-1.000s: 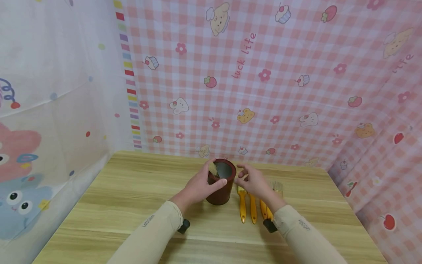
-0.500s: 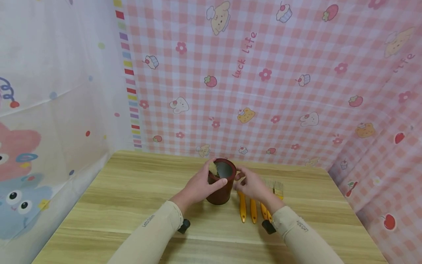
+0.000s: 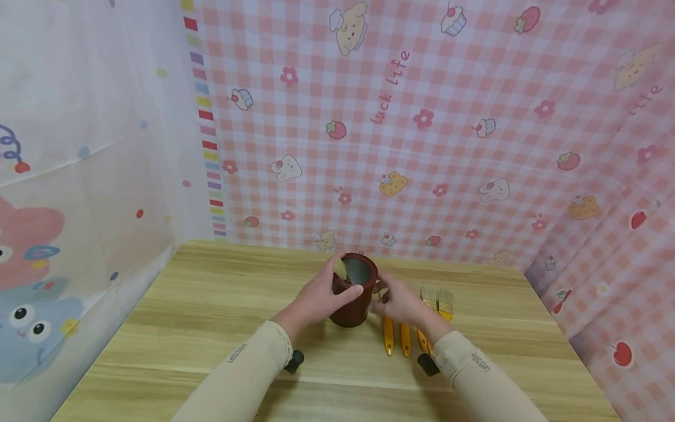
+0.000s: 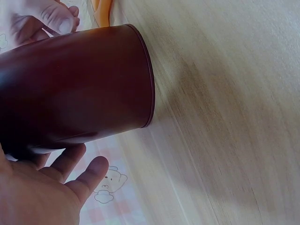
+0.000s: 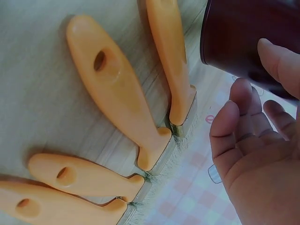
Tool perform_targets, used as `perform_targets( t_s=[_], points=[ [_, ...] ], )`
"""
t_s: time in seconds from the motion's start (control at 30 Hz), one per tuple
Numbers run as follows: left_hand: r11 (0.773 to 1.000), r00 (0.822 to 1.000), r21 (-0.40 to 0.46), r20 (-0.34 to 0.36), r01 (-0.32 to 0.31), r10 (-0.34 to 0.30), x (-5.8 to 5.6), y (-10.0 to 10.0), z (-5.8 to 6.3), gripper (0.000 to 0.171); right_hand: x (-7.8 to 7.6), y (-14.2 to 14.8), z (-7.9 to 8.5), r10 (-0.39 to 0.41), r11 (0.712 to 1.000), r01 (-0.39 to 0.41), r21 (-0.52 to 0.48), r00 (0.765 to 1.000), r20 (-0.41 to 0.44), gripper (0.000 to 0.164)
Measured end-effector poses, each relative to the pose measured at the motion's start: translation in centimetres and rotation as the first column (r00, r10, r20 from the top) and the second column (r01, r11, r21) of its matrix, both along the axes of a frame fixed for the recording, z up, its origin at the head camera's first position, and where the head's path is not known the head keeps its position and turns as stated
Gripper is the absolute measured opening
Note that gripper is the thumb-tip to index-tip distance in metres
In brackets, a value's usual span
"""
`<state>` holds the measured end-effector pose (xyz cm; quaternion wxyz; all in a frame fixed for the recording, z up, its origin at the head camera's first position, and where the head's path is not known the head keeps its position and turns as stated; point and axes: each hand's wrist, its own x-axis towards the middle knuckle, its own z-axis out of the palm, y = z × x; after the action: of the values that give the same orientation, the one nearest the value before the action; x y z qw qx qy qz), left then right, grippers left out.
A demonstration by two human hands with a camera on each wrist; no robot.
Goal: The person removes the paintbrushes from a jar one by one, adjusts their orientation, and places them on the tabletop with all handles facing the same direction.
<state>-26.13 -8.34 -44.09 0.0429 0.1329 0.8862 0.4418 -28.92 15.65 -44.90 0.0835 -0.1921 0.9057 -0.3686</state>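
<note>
A dark brown round pot stands on the table. My left hand grips its left side, thumb across the outside near the rim and fingers round the far side. Inside the pot by those fingers shows a tan, bristly tuft, likely a brush head. My right hand is at the pot's right side, fingers loosely bent with nothing between them; in the right wrist view its thumb overlaps the pot, and whether it touches I cannot tell. Several paintbrushes with orange handles lie beneath and beside the right hand.
The wood-grain table reaches back to a pink checked cloth. A white patterned cloth hangs at the left. Small black devices sit under both wrists.
My right hand has come in left and slightly down to the pot's side, uncovering more of the right-hand brushes' bristles. The left hand and the pot have stayed in place.
</note>
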Motion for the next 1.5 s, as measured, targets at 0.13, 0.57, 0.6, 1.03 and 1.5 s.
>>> perform_targets(
  t_s=[0.13, 0.57, 0.6, 1.03, 1.5],
  points=[
    [1.0, 1.0, 0.006, 0.003, 0.0, 0.0, 0.0, 0.0, 0.1, 0.095, 0.0, -0.1, -0.1, -0.005, 1.0, 0.005, 0.018, 1.0, 0.009, 0.061],
    [1.0, 1.0, 0.008, 0.0, 0.007, -0.007, 0.0, 0.0, 0.0, 0.096, 0.1, -0.4, -0.7, 0.054, 0.998, -0.053, 0.027, 0.998, -0.017, 0.067],
    [1.0, 1.0, 0.008, -0.001, 0.007, -0.007, 0.0, 0.0, 0.0, 0.096, 0.1, -0.4, -0.7, 0.05, 0.998, -0.05, 0.029, 0.999, -0.012, 0.067],
    [1.0, 1.0, -0.004, -0.001, 0.017, -0.017, -0.1, -0.1, 0.1, 0.097, 0.6, -1.7, 2.3, 0.056, 0.996, -0.07, -0.061, 0.977, -0.207, 0.097],
    [0.999, 0.999, -0.017, -0.013, 0.041, -0.041, -0.2, -0.2, -0.1, 0.098, 1.9, -5.6, 2.9, 0.138, 0.976, -0.029, 0.214, 0.846, -0.515, 0.039]
  ],
)
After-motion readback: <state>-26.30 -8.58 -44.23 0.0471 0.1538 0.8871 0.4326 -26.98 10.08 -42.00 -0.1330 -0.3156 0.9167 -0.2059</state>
